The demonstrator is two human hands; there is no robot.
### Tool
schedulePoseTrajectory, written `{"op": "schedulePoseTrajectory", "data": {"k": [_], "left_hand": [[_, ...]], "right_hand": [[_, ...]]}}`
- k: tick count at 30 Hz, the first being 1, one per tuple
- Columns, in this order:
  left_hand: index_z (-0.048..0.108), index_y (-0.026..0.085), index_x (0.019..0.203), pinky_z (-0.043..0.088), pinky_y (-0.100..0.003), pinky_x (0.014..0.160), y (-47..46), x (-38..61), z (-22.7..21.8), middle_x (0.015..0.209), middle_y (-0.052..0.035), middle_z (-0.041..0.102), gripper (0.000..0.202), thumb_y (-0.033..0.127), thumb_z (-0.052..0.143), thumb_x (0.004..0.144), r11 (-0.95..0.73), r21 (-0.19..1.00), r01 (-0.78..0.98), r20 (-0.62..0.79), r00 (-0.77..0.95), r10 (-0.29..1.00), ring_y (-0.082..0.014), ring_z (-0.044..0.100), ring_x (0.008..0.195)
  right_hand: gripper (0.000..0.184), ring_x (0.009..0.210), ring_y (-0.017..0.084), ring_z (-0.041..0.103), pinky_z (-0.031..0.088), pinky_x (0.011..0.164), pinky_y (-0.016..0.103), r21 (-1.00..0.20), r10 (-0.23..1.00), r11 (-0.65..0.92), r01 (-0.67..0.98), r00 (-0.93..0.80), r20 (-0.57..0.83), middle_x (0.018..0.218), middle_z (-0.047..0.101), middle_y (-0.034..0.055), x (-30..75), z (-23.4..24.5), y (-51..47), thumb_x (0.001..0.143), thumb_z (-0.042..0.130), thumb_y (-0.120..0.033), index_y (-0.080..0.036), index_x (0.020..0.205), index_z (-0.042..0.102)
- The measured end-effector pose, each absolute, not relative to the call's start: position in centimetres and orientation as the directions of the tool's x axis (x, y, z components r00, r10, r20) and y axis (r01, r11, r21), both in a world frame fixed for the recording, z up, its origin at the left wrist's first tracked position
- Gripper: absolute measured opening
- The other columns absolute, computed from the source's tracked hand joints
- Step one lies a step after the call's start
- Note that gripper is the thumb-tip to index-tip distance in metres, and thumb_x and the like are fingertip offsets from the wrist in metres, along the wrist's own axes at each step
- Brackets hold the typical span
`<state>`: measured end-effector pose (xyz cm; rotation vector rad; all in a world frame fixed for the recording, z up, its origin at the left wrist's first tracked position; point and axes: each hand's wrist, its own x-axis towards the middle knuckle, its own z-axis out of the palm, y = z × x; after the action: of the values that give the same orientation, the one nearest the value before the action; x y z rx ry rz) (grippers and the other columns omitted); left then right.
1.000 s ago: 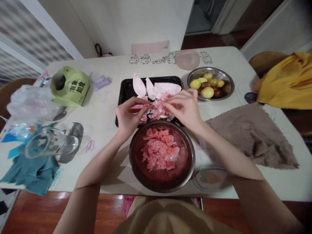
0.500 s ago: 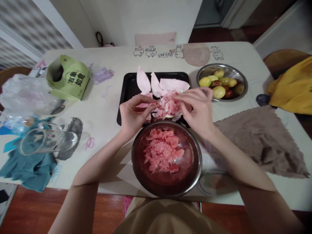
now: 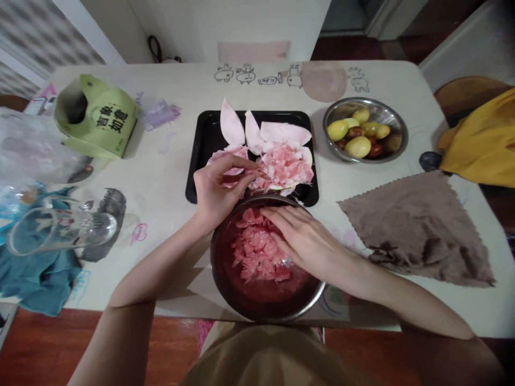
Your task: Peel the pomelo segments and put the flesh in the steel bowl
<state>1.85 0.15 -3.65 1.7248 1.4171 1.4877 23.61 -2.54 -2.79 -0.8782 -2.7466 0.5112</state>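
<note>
Pink pomelo flesh (image 3: 259,257), broken into pieces, lies in a steel bowl (image 3: 217,284) at the table's near edge. My left hand (image 3: 219,187) is closed in a pinch above the front of a black tray (image 3: 203,136). At its fingertips is a small piece of pomelo, mostly hidden. My right hand (image 3: 306,236) reaches over the bowl's right side, fingers stretched out, at the pieces of flesh. Whether anything is under its fingers is hidden. On the tray lie pale rind wedges (image 3: 232,124) and a heap of pink pomelo membrane (image 3: 287,166).
A smaller steel bowl of green and brown fruit (image 3: 358,146) stands back right, with a brown cloth (image 3: 422,225) nearer me. Leftward are a green paper box (image 3: 107,120), a clear plastic bag (image 3: 32,150), a glass mug (image 3: 64,230) on its side and a teal cloth (image 3: 44,284).
My right hand has moved from the tray down over the bowl, and its fingers have straightened. My left hand stays pinched at the tray. The view has shifted slightly.
</note>
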Motion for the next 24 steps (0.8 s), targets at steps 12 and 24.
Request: {"op": "schedulePoseTrajectory", "data": {"k": [12, 24], "left_hand": [[0.077, 0.021, 0.096, 0.068, -0.026, 0.072, -0.2, 2.5, -3.8, 0.093, -0.0029, 0.080, 0.017, 0.033, 0.082, 0.085, -0.379, 0.833, 0.404, 0.443, -0.077, 0.893, -0.0173, 0.078, 0.087], [0.078, 0.021, 0.094, 0.067, -0.024, 0.072, -0.7, 2.9, -3.8, 0.094, -0.0020, 0.081, 0.010, 0.028, 0.080, 0.087, -0.380, 0.800, 0.465, 0.446, -0.038, 0.894, -0.0164, 0.078, 0.085]], "right_hand": [[0.052, 0.130, 0.032, 0.061, 0.058, 0.102, 0.048, -0.172, 0.475, 0.868, 0.466, -0.880, 0.018, 0.149, 0.059, 0.0185, 25.5, -3.3, -6.5, 0.095, 0.045, -0.009, -0.007, 0.146, 0.051], [0.069, 0.142, 0.023, 0.054, 0.060, 0.102, 0.040, -0.464, 0.519, 0.741, 0.486, -0.852, -0.064, 0.156, 0.053, -0.0087, 30.2, 0.2, -7.8, 0.097, 0.049, -0.022, -0.041, 0.161, 0.030]]}}
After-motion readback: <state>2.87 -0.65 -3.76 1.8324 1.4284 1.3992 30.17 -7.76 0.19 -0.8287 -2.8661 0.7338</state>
